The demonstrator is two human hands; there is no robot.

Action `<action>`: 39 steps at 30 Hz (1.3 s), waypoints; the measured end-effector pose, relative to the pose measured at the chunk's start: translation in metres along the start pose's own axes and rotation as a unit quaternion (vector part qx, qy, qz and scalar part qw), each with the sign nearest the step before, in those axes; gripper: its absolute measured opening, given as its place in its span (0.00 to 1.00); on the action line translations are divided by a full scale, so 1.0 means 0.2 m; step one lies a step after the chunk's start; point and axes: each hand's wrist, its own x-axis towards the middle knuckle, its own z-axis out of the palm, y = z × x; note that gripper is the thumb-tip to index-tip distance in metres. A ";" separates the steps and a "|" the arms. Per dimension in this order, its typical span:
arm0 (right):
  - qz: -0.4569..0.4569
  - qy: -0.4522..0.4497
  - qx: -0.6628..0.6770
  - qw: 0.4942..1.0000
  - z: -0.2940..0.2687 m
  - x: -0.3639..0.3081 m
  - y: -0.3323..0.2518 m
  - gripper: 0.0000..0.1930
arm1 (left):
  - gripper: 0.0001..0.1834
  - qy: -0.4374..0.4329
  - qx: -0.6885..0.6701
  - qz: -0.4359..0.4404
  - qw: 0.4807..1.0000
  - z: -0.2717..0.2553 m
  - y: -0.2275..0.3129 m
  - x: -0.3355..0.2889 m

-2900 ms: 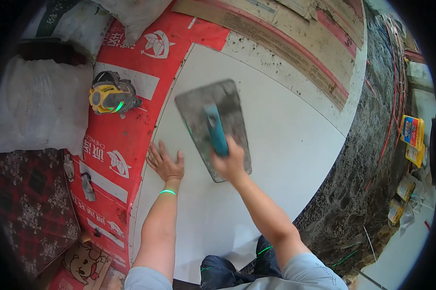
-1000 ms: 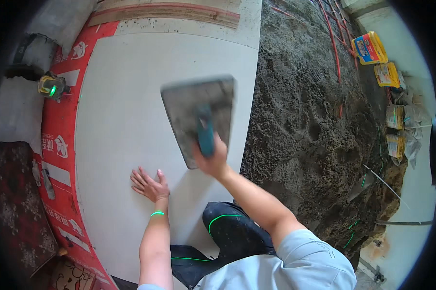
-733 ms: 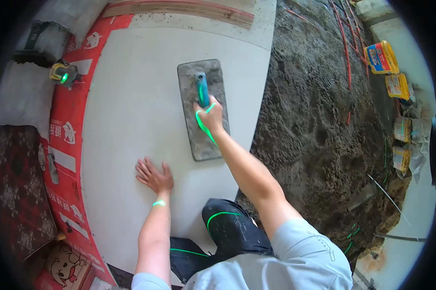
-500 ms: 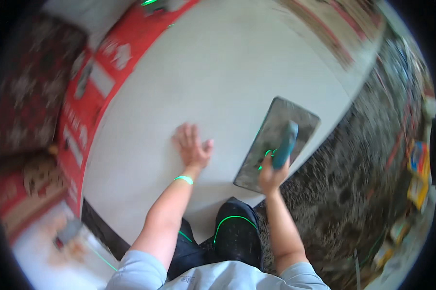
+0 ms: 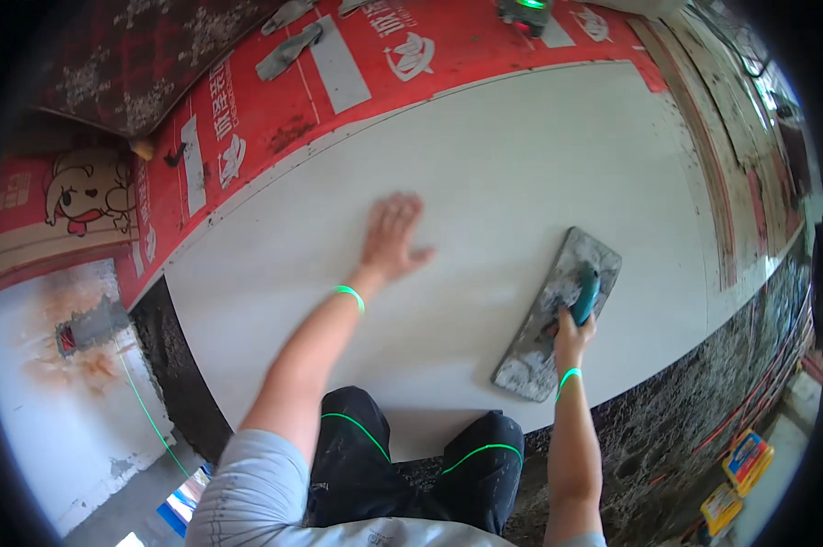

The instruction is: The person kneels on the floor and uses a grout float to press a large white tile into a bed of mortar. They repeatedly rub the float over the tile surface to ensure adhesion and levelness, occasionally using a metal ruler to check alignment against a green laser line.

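A large off-white tile [image 5: 484, 164] lies flat in front of my knees. My left hand [image 5: 393, 242] rests palm down near its middle, fingers spread and slightly blurred. In my right hand [image 5: 574, 335] is the teal grip of a rectangular hand float [image 5: 541, 351], its grey plate smeared with dried mortar. The float is over the tile's near right part, its face turned down; whether it touches cannot be told. A green laser line crosses both wrists and my knees.
Red printed protective sheet [image 5: 293, 137] borders the far side, carrying grey gloves [image 5: 290, 50] and a laser level [image 5: 525, 14]. Wooden boards [image 5: 717, 100] lie at the far right. Rough dark mortar [image 5: 639, 456] lies right of the tile, with yellow packages [image 5: 747, 460] beyond.
The view has turned, so more of the red sheet and laser level shows. The float, still in my right hand, now sits farther inside the tile's right edge. My left hand stays spread.
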 end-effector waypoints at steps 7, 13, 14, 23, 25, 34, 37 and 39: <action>-0.060 -0.173 -0.189 0.965 0.59 -0.31 -0.22 0.10 | 0.51 0.050 0.059 -0.054 0.996 -0.22 -0.66 0.37; -0.213 -0.204 -0.216 0.931 0.63 -0.44 -0.48 0.13 | 0.44 0.085 -0.035 -0.003 0.996 -0.16 -0.70 0.37; -0.247 -0.183 -0.134 0.942 0.56 -0.55 -0.45 0.16 | 0.43 0.094 -0.043 -0.008 0.995 -0.16 -0.71 0.35; -0.020 -0.079 -0.146 0.986 0.56 -0.33 -0.03 0.08 | 0.40 0.136 -0.083 -0.060 0.985 -0.18 -0.69 0.24; 0.024 -0.094 -0.119 0.988 0.67 -0.39 -0.17 0.08 | 0.40 0.151 -0.076 -0.116 0.979 -0.16 -0.69 -0.01; -0.222 -0.355 -0.329 0.846 1.04 -0.79 -0.08 0.15 | 0.44 0.138 -0.020 -0.829 0.542 0.04 -0.61 -2.68; -0.371 -0.467 -0.372 0.711 1.49 -1.15 -0.09 0.20 | 0.44 0.148 -0.041 -0.898 0.413 -0.06 -0.60 -2.74; -0.365 -0.548 -0.422 0.623 1.86 -1.47 -0.12 0.22 | 0.45 0.125 -0.054 -0.904 0.405 -0.07 -0.60 -2.78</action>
